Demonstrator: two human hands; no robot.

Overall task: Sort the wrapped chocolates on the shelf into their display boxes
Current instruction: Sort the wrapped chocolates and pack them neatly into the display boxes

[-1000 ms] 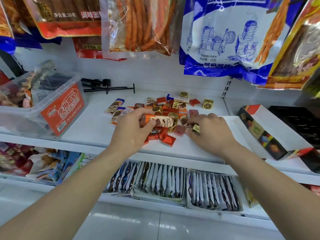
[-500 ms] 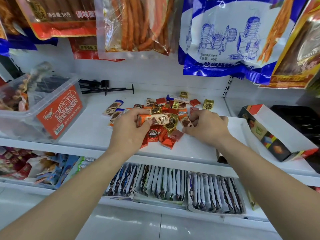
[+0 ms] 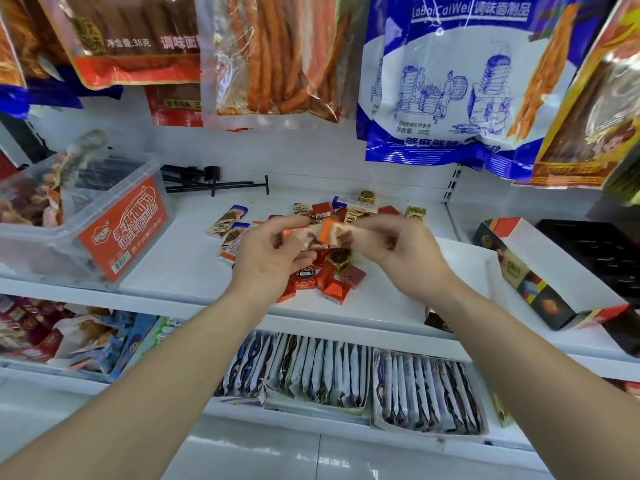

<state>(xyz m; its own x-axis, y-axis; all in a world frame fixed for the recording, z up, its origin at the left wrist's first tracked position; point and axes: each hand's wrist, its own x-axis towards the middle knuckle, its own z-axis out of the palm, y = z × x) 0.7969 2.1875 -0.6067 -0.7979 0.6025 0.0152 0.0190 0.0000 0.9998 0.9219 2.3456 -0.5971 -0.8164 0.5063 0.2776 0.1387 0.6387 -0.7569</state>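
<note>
A pile of wrapped chocolates (image 3: pixel 332 275) lies on the white shelf (image 3: pixel 180 268): red squares, gold ones and long bars. My left hand (image 3: pixel 273 258) and my right hand (image 3: pixel 401 247) are raised just above the pile. Between them they hold orange-and-white chocolate bars (image 3: pixel 325 233), one end in each hand; the bars are blurred. An open white display box (image 3: pixel 540 271) with a patterned side stands at the right, apart from my hands. Blue-ended bars (image 3: pixel 227 221) lie left of the pile.
A clear plastic bin (image 3: pixel 79 216) with a red label stands at the left. A black tray (image 3: pixel 595 251) sits at the far right. Black hooks (image 3: pixel 214 183) lie at the back. Snack bags (image 3: pixel 450 74) hang overhead. Sachet trays (image 3: pixel 346 372) fill the shelf below.
My right hand has left the pile and risen to meet my left hand. Both hands now hold the orange-and-white bars above the pile.
</note>
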